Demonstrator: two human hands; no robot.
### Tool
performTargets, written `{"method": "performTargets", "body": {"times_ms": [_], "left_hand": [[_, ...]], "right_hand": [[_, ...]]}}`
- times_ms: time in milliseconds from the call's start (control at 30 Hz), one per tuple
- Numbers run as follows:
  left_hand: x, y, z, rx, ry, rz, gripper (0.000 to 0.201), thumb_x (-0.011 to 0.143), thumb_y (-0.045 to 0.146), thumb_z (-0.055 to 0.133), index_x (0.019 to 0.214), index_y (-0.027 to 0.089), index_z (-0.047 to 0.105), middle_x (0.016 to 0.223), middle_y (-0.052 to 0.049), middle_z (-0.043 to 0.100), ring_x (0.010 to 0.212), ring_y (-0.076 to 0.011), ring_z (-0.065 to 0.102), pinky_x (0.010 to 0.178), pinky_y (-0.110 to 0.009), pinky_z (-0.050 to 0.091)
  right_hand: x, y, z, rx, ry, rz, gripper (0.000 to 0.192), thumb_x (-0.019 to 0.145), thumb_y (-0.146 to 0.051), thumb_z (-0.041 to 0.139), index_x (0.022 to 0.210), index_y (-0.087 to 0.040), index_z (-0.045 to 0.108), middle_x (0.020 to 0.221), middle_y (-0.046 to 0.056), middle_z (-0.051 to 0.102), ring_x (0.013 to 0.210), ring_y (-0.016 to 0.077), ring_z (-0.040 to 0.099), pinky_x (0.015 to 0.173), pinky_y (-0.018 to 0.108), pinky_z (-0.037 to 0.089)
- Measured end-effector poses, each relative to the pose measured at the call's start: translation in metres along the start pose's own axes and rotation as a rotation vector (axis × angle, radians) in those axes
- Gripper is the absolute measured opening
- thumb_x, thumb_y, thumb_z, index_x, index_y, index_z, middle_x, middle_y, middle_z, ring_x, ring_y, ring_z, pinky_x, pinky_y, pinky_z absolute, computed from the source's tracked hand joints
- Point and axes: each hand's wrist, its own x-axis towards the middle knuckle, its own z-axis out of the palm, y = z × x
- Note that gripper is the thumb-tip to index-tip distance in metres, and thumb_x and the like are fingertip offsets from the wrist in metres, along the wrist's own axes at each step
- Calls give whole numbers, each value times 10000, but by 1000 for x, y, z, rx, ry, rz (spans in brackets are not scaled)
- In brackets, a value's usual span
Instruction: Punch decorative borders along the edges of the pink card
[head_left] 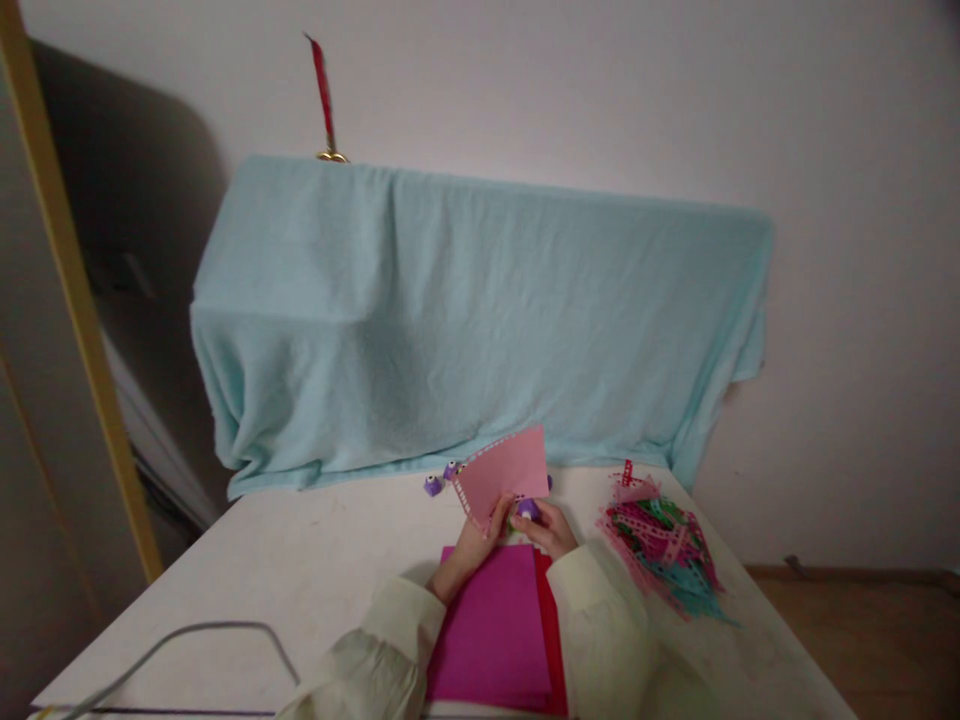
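A pink sheet of paper (pixel 510 470) is held up over the table, its left and upper edges cut into a row of small pale holes. My left hand (pixel 480 540) pinches its lower edge. In my right hand (pixel 553 530) is a small purple craft punch (pixel 528 508) with a bit of green under it, set at the paper's lower edge; the exact contact is partly hidden by my fingers. Beyond the sheet, at its left, sit two more small purple punches, one (pixel 433 485) fully in sight and another (pixel 451 469) nearer the paper. Something purple shows behind its right edge.
A stack of magenta paper (pixel 491 630) with red sheets (pixel 553 640) beneath lies before me. To the right is a heap of colourful punched paper strips (pixel 660 545). A grey cable (pixel 217 626) curves at the left front. A light blue cloth (pixel 487 320) covers something at the back.
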Motion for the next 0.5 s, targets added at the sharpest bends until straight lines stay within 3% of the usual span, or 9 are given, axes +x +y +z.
{"method": "performTargets", "body": {"times_ms": [300,500], "left_hand": [[1,13,-4,-21,-37,-35,332,887,423,403,894,177,626,880,-98,650,914,-216,604,912,-357,430],[1,21,-6,-133,-35,-56,374,882,444,406,981,155,621,984,-98,651,1012,-211,559,987,-356,368]], "right_hand": [[1,5,0,24,22,19,382,585,-489,726,680,-161,553,544,-46,420,488,86,344,450,229,237],[3,9,-8,99,-23,58,384,688,-518,669,670,-152,556,462,-69,339,414,66,284,417,235,190]]}}
